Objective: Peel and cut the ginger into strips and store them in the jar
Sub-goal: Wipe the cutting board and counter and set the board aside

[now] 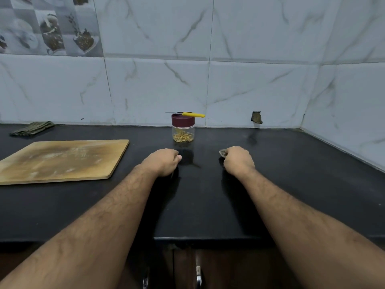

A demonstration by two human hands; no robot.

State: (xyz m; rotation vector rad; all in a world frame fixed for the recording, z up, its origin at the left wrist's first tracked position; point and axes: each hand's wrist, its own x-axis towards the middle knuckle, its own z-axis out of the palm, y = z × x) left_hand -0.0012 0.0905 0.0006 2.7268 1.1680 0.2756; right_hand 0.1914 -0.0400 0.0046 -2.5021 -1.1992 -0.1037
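Observation:
A small clear jar (183, 134) with a dark red lid (183, 119) stands on the black counter near the back wall, with pale ginger strips (183, 137) in its bottom. A knife with a yellow handle (192, 114) lies across the lid, blade pointing left. My left hand (163, 162) rests on the counter in front of the jar, fingers curled with nothing visible in it. My right hand (238, 160) rests to the right with curled fingers that grip a small brownish scrap (223, 152), possibly ginger peel, which sticks out at the left of the fist.
A worn wooden cutting board (60, 161) lies bare on the left of the black counter (208, 205). A folded green cloth (32, 128) sits at the back left by the tiled wall. A wall corner closes the right side. Cabinet handles (199, 276) show below the counter edge.

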